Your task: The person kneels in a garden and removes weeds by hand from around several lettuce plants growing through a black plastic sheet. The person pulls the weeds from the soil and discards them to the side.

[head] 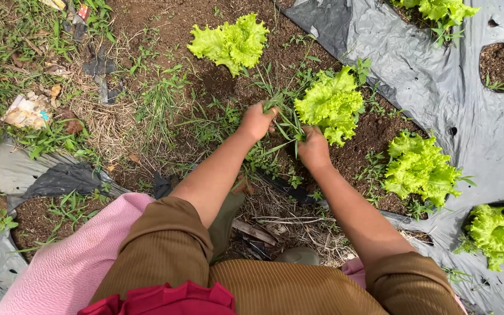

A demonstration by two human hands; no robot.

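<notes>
I look down at a soil bed with lettuce plants. My left hand (258, 121) is closed around a clump of grassy weeds (284, 114) growing beside a bright green lettuce (331, 104). My right hand (313, 149) grips the lower stems of the same weed clump, right at the lettuce's base. Both fists touch the soil line. My forearms reach forward from brown ribbed sleeves, over pink cloth on my lap.
More lettuces grow at the top middle (230, 42), right (421, 169), far right (503, 233) and top right (438, 10). Grey plastic mulch sheet (438, 87) with round holes covers the right side. Grass, dry straw and litter (25, 112) lie at left.
</notes>
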